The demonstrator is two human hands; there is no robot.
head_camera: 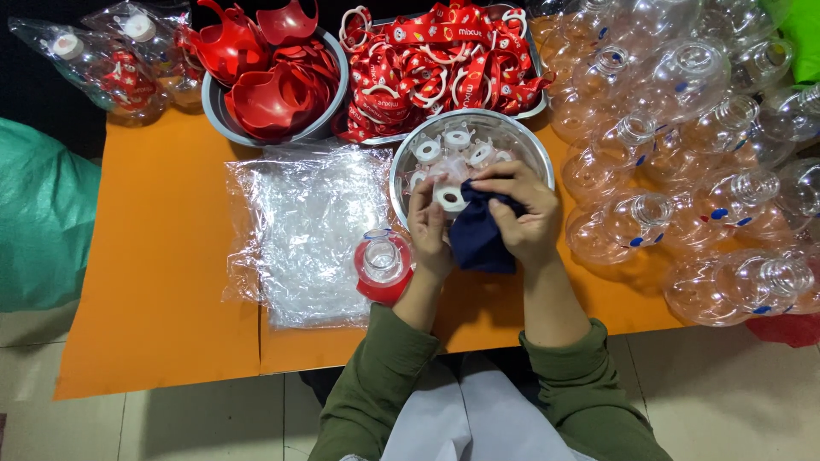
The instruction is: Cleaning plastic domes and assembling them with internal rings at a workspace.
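Note:
My left hand point(427, 229) pinches a small white ring-shaped cap point(449, 197) just over the rim of a steel bowl point(521, 141) that holds several more white caps point(457, 141). My right hand point(523, 213) presses a dark blue cloth point(477, 241) against that cap, its fingers curled over the cloth. Left of my left wrist a clear bottle with a red base point(383, 266) lies on the orange mat point(162, 282).
A stack of clear plastic bags point(312, 230) lies to the left. At the back stand a bowl of red plastic holders point(269, 77) and a tray of red straps point(444, 60). Several clear round bottles point(683, 154) are heaped on the right. Bagged bottles point(102, 60) sit far left.

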